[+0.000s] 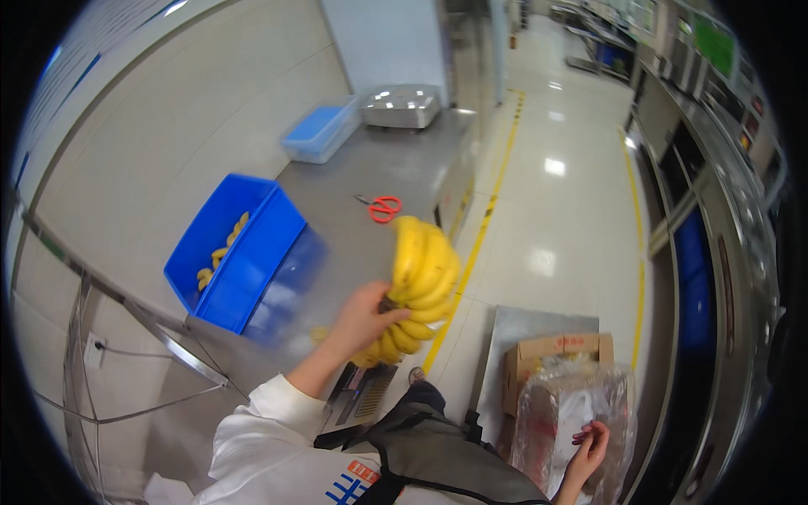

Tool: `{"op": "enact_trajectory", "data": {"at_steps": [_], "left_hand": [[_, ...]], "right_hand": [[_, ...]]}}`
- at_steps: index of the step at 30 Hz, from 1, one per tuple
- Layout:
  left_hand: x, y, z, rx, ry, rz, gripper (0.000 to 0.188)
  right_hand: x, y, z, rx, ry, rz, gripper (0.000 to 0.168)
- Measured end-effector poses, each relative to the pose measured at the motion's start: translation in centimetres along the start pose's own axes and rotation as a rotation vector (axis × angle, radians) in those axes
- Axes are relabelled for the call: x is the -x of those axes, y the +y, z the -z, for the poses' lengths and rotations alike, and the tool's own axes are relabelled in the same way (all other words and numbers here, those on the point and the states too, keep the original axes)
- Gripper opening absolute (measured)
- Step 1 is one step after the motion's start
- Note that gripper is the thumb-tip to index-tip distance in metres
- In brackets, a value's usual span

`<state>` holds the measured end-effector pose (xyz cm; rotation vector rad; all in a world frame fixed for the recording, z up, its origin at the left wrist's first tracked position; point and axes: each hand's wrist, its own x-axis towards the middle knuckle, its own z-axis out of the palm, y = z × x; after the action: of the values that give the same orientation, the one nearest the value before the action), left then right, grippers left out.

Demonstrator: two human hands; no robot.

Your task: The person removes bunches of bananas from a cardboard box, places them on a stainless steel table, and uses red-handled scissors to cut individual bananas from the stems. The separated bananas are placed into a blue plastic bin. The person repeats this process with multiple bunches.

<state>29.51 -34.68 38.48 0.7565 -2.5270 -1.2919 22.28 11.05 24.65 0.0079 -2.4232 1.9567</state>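
A large bunch of yellow bananas (pixel 426 271) hangs from my left hand (pixel 363 315), whose fingers grip it by the stem end. Over a cardboard box lined with clear plastic film (pixel 536 404), my right hand (pixel 590 445) is raised with its fingers partly curled, and nothing shows in it. A blue plastic bin (pixel 271 252) with several bananas (pixel 221 252) inside stands on the steel worktable (pixel 353 240). Red-handled scissors (pixel 384 209) lie on the table just beyond the held bunch.
A clear plastic tub with blue contents (pixel 319 132) and a metal-topped scale (pixel 402 106) stand at the table's far end. The box rests on a grey metal platform (pixel 543 319) to the right. Steel cabinets (pixel 719 271) line the right side. Yellow lines (pixel 499 183) mark the tiled floor.
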Motion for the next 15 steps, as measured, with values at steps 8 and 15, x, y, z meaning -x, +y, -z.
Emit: {"op": "enact_trajectory", "data": {"at_steps": [8, 15], "left_hand": [[-3.8, -20.5, 11.0, -0.659, 0.437, 0.336, 0.029], [-4.6, -28.8, 8.6, -0.560, 0.434, 0.599, 0.028]], "right_hand": [[-8.3, -4.7, -22.4, 0.016, -0.466, 0.131, 0.023], [-8.2, -11.9, -42.2, 0.271, -1.057, 0.281, 0.017]]}}
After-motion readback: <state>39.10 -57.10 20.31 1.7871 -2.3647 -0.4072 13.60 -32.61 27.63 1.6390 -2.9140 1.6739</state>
